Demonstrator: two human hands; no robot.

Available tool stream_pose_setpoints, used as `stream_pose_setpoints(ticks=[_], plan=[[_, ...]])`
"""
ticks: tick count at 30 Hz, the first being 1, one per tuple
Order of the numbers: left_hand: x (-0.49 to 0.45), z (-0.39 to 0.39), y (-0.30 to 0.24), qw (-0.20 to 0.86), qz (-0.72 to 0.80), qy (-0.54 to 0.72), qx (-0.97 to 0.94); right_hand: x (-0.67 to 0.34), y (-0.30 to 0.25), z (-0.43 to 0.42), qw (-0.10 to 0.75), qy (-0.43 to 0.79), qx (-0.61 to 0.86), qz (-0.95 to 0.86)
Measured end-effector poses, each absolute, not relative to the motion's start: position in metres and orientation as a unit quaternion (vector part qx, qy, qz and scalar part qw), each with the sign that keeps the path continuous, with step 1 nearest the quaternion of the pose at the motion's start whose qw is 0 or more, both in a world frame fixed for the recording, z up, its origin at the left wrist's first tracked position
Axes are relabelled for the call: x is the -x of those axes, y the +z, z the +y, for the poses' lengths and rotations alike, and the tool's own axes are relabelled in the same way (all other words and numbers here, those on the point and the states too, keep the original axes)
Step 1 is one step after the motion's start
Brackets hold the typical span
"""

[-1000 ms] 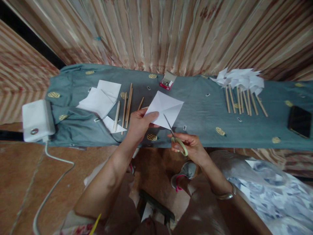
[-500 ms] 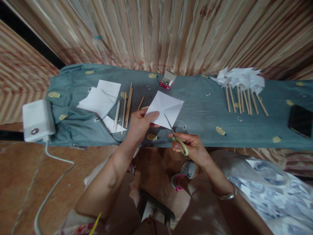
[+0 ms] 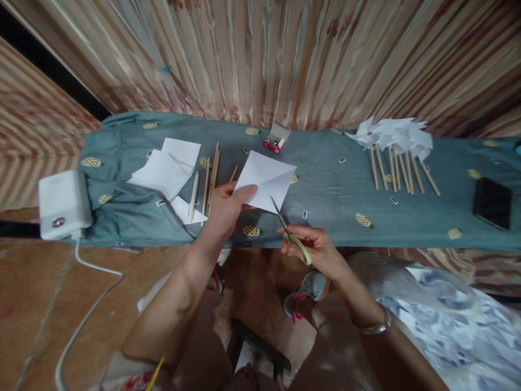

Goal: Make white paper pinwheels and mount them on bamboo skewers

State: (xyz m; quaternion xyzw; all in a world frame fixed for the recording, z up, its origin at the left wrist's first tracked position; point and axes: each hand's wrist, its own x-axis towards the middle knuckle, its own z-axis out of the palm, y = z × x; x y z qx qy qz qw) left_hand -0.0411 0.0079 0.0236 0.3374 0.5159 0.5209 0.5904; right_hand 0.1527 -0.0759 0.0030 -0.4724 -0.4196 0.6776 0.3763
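Note:
My left hand (image 3: 228, 205) pinches the left corner of a white square of paper (image 3: 266, 176), its thumb on top and fingers beneath. Faint crease lines cross the sheet. In my right hand (image 3: 311, 244) is a pair of scissors (image 3: 302, 247) with pale green handles. Its blades lie at the paper's lower corner, pointing up toward the middle of the sheet. To the left rest several wooden sticks (image 3: 214, 172), a white pen-like stick (image 3: 194, 196) and more white paper sheets (image 3: 163, 174).
Paper pinwheels on sticks (image 3: 396, 138) lie at the back right, with a black phone (image 3: 492, 202) beyond them. An open red box of small metal pieces (image 3: 274, 142) sits near the back edge. A white device with a cable (image 3: 64, 203) stands at the left end of the cloth-covered table (image 3: 334, 201).
The paper and both hands have shifted slightly left in the view, along with a small camera movement. The scissors remain at the paper's lower corner.

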Motion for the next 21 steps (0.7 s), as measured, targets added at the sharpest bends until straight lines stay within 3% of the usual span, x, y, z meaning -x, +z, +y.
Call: stream_pose_setpoints(ticks=[6, 9, 15, 21], plan=[[0.054, 0.016, 0.023, 0.579, 0.501, 0.557, -0.322, -0.169, 0.006, -0.075, 0.369, 0.663, 0.477, -0.443], [0.055, 0.015, 0.022, 0.579, 0.504, 0.554, -0.321, -0.178, 0.007, -0.069, 0.413, 0.619, 0.503, -0.44], [0.045, 0.006, 0.013, 0.584, 0.527, 0.466, -0.404, -0.191, 0.008, -0.049, 0.543, 0.481, 0.574, -0.381], [0.036, -0.003, 0.008, 0.546, 0.535, 0.387, -0.515, -0.192, 0.008, -0.042, 0.555, 0.44, 0.573, -0.412]])
